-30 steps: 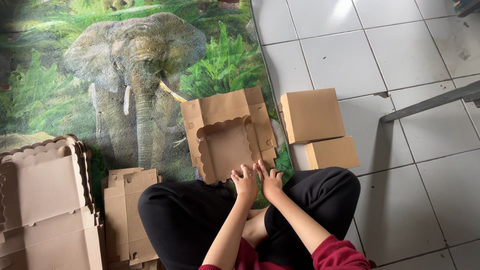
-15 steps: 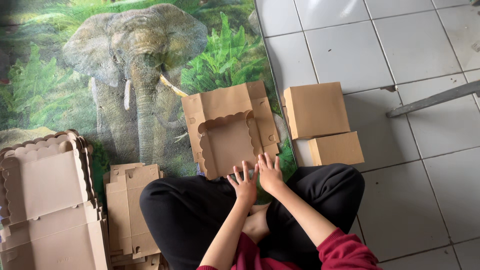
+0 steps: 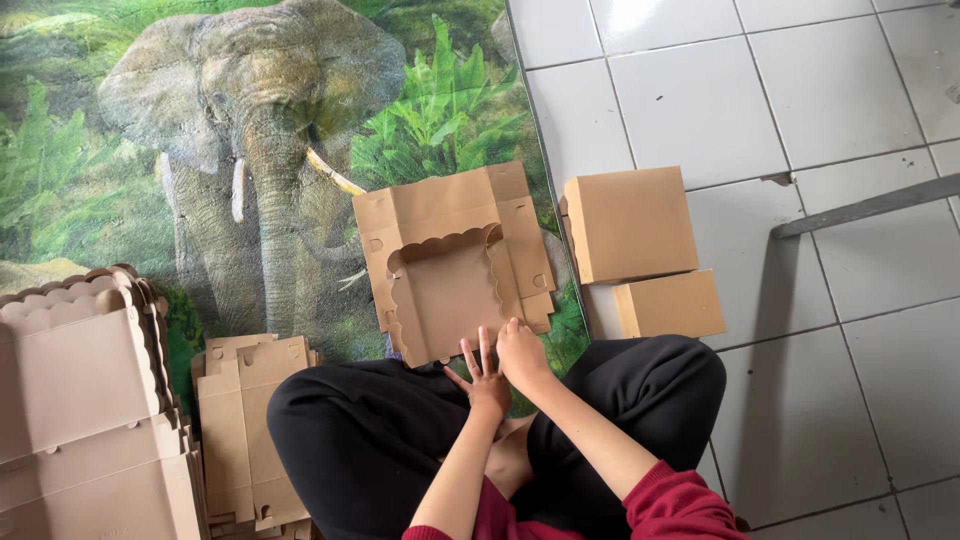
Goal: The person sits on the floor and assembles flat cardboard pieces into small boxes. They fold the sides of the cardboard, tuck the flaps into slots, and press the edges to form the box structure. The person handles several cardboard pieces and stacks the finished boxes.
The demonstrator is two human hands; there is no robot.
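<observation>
Brown cardboard box blank (image 3: 455, 262), with scalloped inner edges and partly raised side flaps, is lying open on the elephant-print mat, its near edge touching both hands.

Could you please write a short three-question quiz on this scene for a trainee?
1. True or false: both hands are at the near edge of the flat cardboard box blank.
2. How many folded boxes sit on the white tiles to the right? A) one B) two C) four
3. What animal is pictured on the floor mat?

Key:
1. True: the left hand and right hand meet there.
2. B: a larger folded box and a smaller folded box.
3. An elephant.
</observation>
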